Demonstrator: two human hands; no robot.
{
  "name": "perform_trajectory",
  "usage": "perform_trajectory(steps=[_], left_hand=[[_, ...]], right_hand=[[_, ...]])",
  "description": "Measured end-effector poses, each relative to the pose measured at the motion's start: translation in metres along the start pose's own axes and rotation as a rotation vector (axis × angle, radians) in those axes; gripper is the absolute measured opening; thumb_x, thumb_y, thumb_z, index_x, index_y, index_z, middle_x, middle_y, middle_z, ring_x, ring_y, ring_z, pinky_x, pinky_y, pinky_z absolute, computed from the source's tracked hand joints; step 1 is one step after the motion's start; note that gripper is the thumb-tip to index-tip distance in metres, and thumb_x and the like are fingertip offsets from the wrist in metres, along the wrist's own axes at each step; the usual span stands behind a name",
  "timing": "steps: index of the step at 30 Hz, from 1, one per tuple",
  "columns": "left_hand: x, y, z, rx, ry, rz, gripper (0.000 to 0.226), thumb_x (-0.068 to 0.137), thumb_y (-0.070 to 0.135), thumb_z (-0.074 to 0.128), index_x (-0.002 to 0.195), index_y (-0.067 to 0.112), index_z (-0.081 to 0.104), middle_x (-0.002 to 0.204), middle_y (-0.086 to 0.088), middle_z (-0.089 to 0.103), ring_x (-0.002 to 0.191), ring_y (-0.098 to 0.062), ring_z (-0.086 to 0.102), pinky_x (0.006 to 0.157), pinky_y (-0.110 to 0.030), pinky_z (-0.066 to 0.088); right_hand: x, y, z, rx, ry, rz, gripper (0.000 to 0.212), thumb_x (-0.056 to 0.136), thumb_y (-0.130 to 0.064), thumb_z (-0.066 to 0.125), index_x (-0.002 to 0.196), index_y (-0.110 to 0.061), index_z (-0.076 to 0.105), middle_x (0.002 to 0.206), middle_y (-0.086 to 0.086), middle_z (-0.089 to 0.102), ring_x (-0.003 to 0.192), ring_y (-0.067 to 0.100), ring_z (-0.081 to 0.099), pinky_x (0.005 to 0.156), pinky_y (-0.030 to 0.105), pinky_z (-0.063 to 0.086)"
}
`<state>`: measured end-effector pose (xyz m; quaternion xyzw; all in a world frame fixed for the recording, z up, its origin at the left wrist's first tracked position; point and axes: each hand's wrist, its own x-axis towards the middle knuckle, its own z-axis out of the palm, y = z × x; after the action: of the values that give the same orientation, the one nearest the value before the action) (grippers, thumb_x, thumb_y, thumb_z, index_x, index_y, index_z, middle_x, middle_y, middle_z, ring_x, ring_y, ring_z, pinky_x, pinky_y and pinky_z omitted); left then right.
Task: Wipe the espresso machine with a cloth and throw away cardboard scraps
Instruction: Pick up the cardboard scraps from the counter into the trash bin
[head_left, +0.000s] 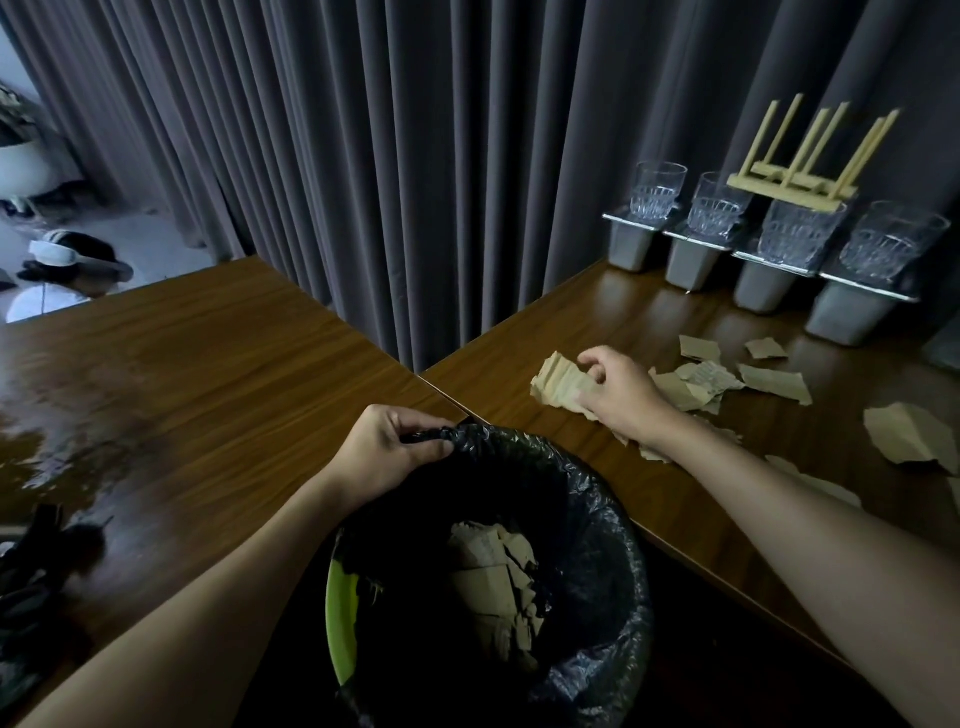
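Right hand (621, 397) grips a crumpled cardboard scrap (558, 384) over the bench (597, 322), fingers curled round it. The left hand (387, 452) pinches the rim of the black bin liner (597, 519), holding it at the bench edge. Several torn pieces (493, 587) already lie in the liner, but many loose scraps (769, 382) are scattered on the bench, so disposal looks partway done. No espresso machine or cloth is visible, so the wiping cannot be judged.
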<state>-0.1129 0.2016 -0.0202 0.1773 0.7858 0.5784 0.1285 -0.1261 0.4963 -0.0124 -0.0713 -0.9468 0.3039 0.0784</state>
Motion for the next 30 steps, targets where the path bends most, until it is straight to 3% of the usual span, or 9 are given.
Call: perform_trajectory(steps=[2, 6, 9, 12, 16, 18, 23, 26, 30], left_hand=[[0.000, 0.000, -0.001, 0.011, 0.004, -0.001, 0.018, 0.088, 0.004, 0.071, 0.103, 0.010, 0.077, 0.094, -0.003, 0.078, 0.082, -0.018, 0.076, 0.067, -0.022, 0.059], [0.000, 0.000, -0.002, 0.035, 0.009, 0.016, 0.019, 0.086, 0.002, 0.071, 0.103, 0.008, 0.077, 0.094, -0.002, 0.079, 0.082, -0.017, 0.076, 0.068, -0.021, 0.058], [-0.001, 0.002, -0.002, 0.055, 0.017, 0.009, 0.017, 0.086, 0.002, 0.072, 0.100, 0.010, 0.078, 0.091, -0.002, 0.079, 0.078, -0.017, 0.075, 0.066, -0.021, 0.059], [-0.001, 0.006, -0.003, 0.049, 0.002, -0.022, 0.016, 0.086, 0.003, 0.072, 0.099, 0.010, 0.078, 0.090, -0.005, 0.078, 0.079, -0.023, 0.076, 0.068, -0.028, 0.062], [-0.005, 0.013, 0.006, 0.044, -0.073, -0.011, 0.018, 0.086, 0.001, 0.070, 0.101, 0.008, 0.076, 0.093, -0.005, 0.078, 0.082, -0.021, 0.076, 0.067, -0.025, 0.061], [-0.005, 0.017, 0.017, 0.067, -0.108, 0.010, 0.019, 0.086, 0.000, 0.071, 0.102, 0.009, 0.076, 0.094, -0.002, 0.078, 0.083, -0.018, 0.075, 0.068, -0.022, 0.060], [0.003, 0.023, 0.043, 0.121, -0.163, 0.069, 0.021, 0.084, -0.001, 0.072, 0.102, 0.009, 0.077, 0.095, 0.003, 0.078, 0.086, -0.012, 0.075, 0.072, -0.018, 0.057], [0.007, 0.022, 0.054, 0.169, -0.196, 0.077, 0.032, 0.085, 0.004, 0.074, 0.114, 0.016, 0.072, 0.101, -0.001, 0.077, 0.090, -0.011, 0.074, 0.077, -0.020, 0.058], [0.007, 0.013, 0.065, 0.242, -0.215, 0.108, 0.052, 0.086, 0.011, 0.075, 0.134, 0.022, 0.060, 0.108, 0.001, 0.073, 0.097, -0.011, 0.071, 0.087, -0.026, 0.058]], right_hand=[[-0.007, -0.006, -0.007, 0.075, 0.018, -0.053, 0.034, 0.089, -0.012, 0.064, 0.123, -0.009, 0.062, 0.098, -0.001, 0.060, 0.091, 0.015, 0.058, 0.074, 0.023, 0.046], [-0.041, -0.035, -0.022, 0.307, 0.068, -0.119, 0.024, 0.089, -0.009, 0.065, 0.113, -0.012, 0.065, 0.091, -0.007, 0.061, 0.086, 0.009, 0.060, 0.068, 0.011, 0.047], [-0.075, -0.053, -0.023, 0.467, -0.119, -0.099, 0.024, 0.090, -0.011, 0.066, 0.113, -0.018, 0.064, 0.097, -0.006, 0.065, 0.089, 0.010, 0.065, 0.068, 0.016, 0.054], [-0.100, -0.051, -0.014, 0.362, -0.272, -0.157, 0.030, 0.093, -0.019, 0.063, 0.122, -0.017, 0.062, 0.104, -0.007, 0.065, 0.096, 0.006, 0.064, 0.081, 0.022, 0.054], [-0.113, -0.022, -0.026, 0.271, 0.043, -0.106, 0.025, 0.097, -0.022, 0.057, 0.121, -0.020, 0.063, 0.105, -0.011, 0.065, 0.093, -0.001, 0.060, 0.079, 0.016, 0.052], [-0.118, -0.001, -0.037, 0.204, 0.133, -0.047, 0.029, 0.099, -0.020, 0.052, 0.127, -0.020, 0.058, 0.118, -0.006, 0.063, 0.091, -0.005, 0.056, 0.075, 0.013, 0.049], [-0.132, 0.041, -0.038, -0.046, 0.105, 0.066, 0.045, 0.103, -0.025, 0.042, 0.148, -0.020, 0.038, 0.150, -0.004, 0.042, 0.138, 0.014, 0.038, 0.104, 0.026, 0.036], [-0.133, 0.056, -0.028, -0.057, 0.061, 0.010, 0.041, 0.105, -0.025, 0.037, 0.145, -0.021, 0.043, 0.149, -0.004, 0.044, 0.139, 0.014, 0.036, 0.111, 0.029, 0.033], [-0.130, 0.062, -0.028, -0.011, 0.143, -0.054, 0.037, 0.104, -0.019, 0.039, 0.138, -0.018, 0.053, 0.144, -0.003, 0.050, 0.138, 0.012, 0.037, 0.111, 0.025, 0.029]])
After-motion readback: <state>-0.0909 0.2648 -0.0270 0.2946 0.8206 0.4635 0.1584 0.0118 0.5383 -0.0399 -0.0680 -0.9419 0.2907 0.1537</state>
